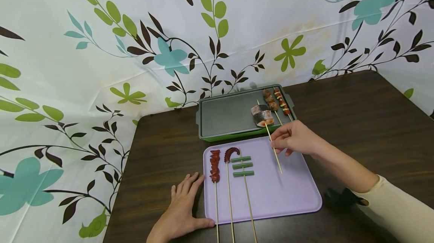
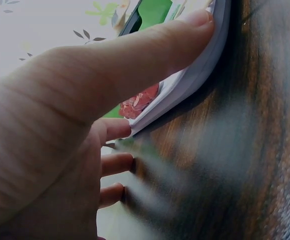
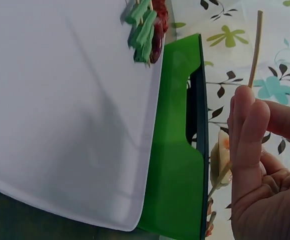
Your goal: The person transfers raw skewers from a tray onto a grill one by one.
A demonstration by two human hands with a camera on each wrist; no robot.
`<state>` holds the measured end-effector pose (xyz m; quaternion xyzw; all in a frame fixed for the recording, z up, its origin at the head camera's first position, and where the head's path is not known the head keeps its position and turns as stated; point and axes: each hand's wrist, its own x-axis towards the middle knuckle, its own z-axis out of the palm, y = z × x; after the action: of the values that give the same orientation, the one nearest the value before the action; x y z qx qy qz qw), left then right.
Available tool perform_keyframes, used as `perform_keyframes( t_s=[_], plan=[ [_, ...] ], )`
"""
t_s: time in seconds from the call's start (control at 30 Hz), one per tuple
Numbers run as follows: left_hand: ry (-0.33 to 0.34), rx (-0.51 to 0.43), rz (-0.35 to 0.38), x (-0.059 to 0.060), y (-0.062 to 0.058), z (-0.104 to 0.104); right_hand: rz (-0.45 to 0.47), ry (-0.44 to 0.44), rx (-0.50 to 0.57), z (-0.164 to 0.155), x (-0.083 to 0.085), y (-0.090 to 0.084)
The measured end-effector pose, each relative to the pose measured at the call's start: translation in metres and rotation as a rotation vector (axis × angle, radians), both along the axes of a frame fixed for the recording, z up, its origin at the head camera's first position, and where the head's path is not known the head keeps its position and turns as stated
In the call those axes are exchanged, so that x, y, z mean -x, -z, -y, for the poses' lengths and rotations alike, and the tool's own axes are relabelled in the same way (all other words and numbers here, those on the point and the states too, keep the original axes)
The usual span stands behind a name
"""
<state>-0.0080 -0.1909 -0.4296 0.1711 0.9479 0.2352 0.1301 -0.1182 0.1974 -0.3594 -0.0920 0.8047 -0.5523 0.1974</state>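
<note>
Right hand [image 1: 293, 137] pinching fish skewer [image 1: 266, 120] over green grill tray [image 1: 223, 116]; left hand [image 1: 181, 207] flat beside lilac tray [image 1: 288, 194] of three skewers

Six thin wooden skewers show in the head view: three on the flat lavender plastic tray [image 1: 291, 190] and three at the green-rimmed grey griddle pan [image 1: 223, 116]. The middle-right tray skewer carries three short green vegetable sticks [image 1: 242, 165]. There is one tray and one griddle pan.
</note>
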Motion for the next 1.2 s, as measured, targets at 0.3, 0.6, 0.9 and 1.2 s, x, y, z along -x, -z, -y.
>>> perform_keyframes(
  t_s=[0.3, 0.6, 0.9, 1.2],
  plan=[
    [0.002, -0.002, -0.007, 0.0, 0.001, 0.0, 0.064, 0.003, -0.02, -0.001, 0.025, 0.002],
    [0.004, 0.0, -0.008, 0.0, 0.002, 0.0, -0.009, 0.014, -0.101, 0.004, 0.035, 0.002],
    [0.006, -0.003, -0.015, -0.001, 0.001, 0.001, -0.111, 0.043, -0.237, 0.013, 0.034, 0.0],
    [0.011, -0.011, -0.021, -0.002, 0.002, 0.001, -0.167, 0.072, -0.31, 0.016, 0.031, -0.002]
  ],
)
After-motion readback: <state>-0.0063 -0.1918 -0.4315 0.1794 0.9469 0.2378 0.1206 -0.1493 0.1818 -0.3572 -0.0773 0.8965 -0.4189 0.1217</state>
